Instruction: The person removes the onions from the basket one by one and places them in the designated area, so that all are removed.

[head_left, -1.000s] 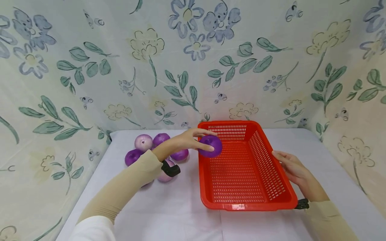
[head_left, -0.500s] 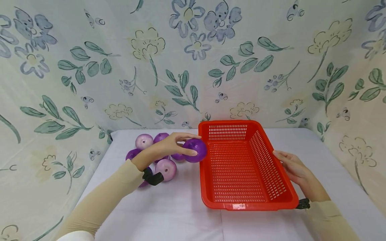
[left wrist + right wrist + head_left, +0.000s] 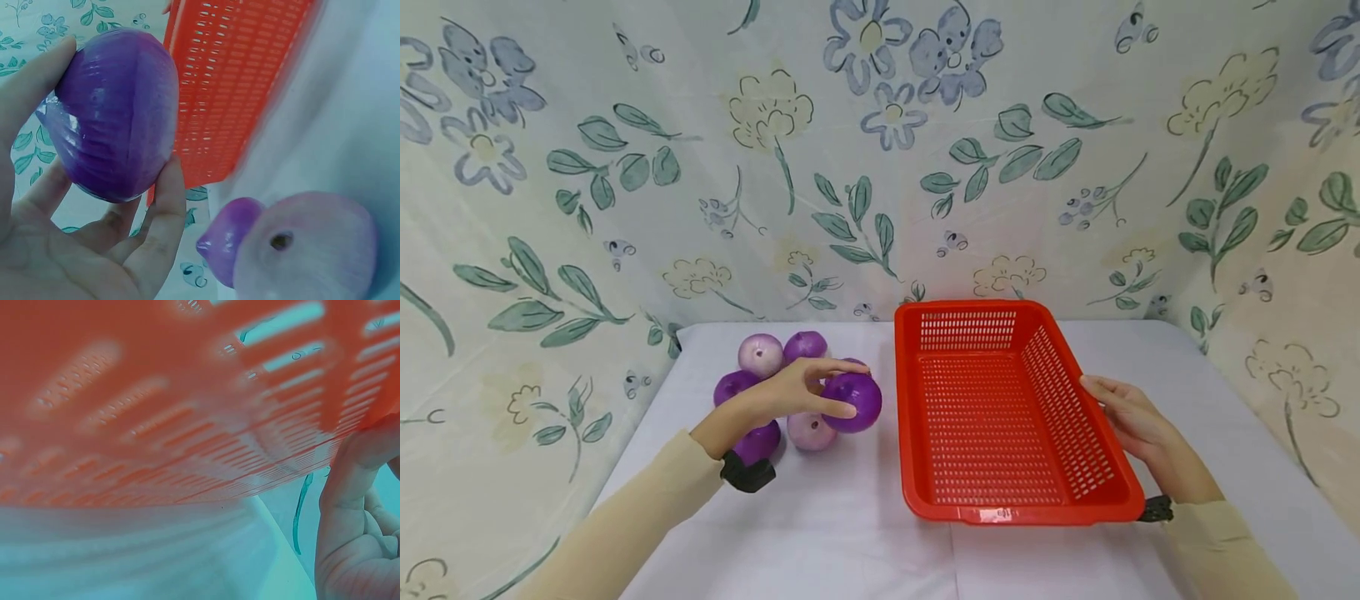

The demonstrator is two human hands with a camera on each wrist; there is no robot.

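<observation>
My left hand [image 3: 797, 390] grips a shiny purple onion [image 3: 853, 402] between thumb and fingers, left of the basket and at the front right of the onion pile. In the left wrist view this onion [image 3: 119, 115] shows a pointed tip and smooth skin. A red plastic basket [image 3: 908, 433] with slotted sides stands to the right, nothing inside it. At the basket's right rim, my right hand [image 3: 1133, 417] holds on with its thumb at the edge. The right wrist view shows that hand [image 3: 359, 519] with curled fingers against the basket's outer wall [image 3: 156, 444].
Several other onions lie in a group on the white-covered table [image 3: 850, 517], among them a pale one [image 3: 762, 355] at the back and a pale one [image 3: 811, 432] in front. A floral cloth [image 3: 865, 233] hangs behind the table and at both sides.
The left hand, with the onion in its grip, has moved left from over the basket's left rim to the onion pile. The right hand and basket have hardly moved.
</observation>
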